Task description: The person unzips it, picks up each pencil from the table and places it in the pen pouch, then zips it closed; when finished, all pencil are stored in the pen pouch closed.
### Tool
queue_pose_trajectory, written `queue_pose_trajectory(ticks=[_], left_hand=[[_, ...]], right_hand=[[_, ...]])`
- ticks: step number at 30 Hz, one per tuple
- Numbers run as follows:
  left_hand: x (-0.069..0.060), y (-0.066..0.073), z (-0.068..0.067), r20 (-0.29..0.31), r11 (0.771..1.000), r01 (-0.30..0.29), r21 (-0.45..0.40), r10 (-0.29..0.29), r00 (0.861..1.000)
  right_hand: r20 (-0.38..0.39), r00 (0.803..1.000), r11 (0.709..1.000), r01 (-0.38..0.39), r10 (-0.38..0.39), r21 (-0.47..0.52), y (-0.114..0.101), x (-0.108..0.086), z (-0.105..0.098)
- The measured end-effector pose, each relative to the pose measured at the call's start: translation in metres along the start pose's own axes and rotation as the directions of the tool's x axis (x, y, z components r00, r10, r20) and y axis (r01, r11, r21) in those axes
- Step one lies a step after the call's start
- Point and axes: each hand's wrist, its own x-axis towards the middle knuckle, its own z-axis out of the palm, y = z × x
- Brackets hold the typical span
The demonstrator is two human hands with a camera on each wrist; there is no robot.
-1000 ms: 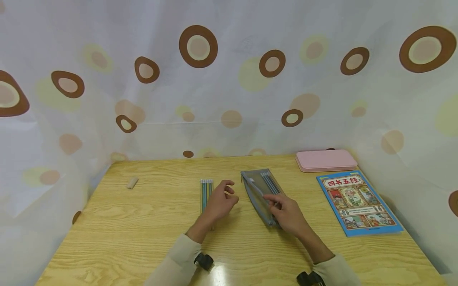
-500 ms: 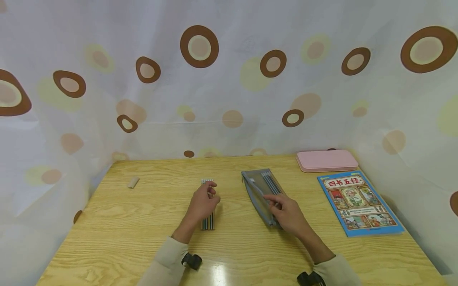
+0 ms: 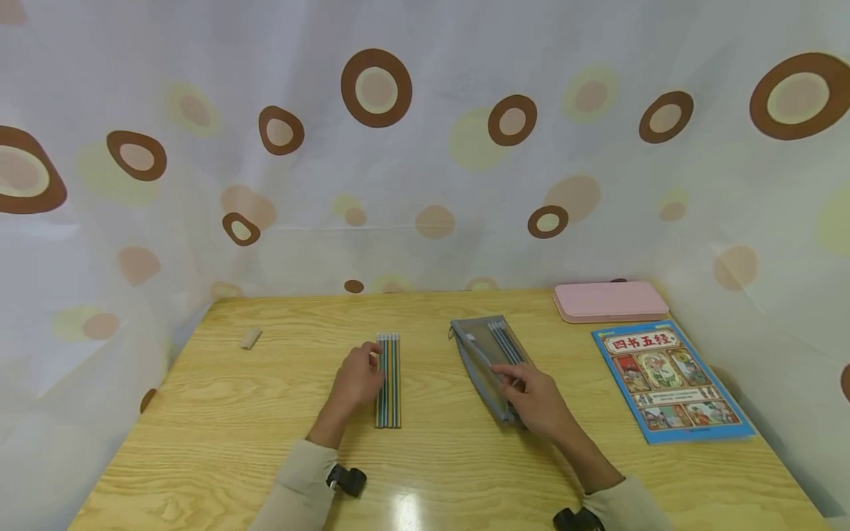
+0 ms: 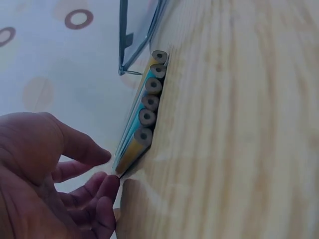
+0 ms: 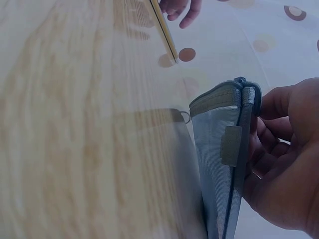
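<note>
The left hand (image 3: 356,377) has loosely bent fingers, gripping nothing; a flat row of six slim blue and yellow wooden pencils (image 3: 389,383) lies just right of its fingertips, though contact is unclear. The right hand (image 3: 539,402) pinches the edge of a grey, zippered mesh pouch (image 3: 490,345), which stretches left and forward of those fingers; grey pencils (image 3: 506,341) show inside, ahead of them.
</note>
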Motion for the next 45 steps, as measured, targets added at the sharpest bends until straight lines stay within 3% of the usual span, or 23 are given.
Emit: queue_pose_trajectory(ticks=[5,18,29,38,45], left_hand=[[0.0,0.0,0.0,-0.023,0.996,0.043,0.084,-0.042,0.999],[-0.003,-0.002,0.0,-0.076,0.979,0.075,0.188,-0.062,0.995],[-0.006,-0.001,-0.005,-0.111,0.976,0.089,0.198,-0.068,0.991],[-0.001,-0.005,-0.01,-0.085,0.996,0.089,-0.01,-0.089,0.992],[0.0,0.002,-0.009,-0.026,0.978,0.051,-0.2,-0.058,0.998]], right_hand=[[-0.003,1.0,1.0,0.003,-0.003,0.003,0.0,0.0,-0.001],[0.011,1.0,1.0,0.004,-0.004,0.016,-0.001,-0.001,-0.002],[0.013,1.0,1.0,0.003,-0.003,-0.001,-0.001,0.0,-0.001],[0.004,1.0,1.0,0.016,-0.016,0.003,0.002,0.0,0.0],[-0.002,1.0,1.0,0.023,-0.023,0.007,0.005,0.0,0.001]])
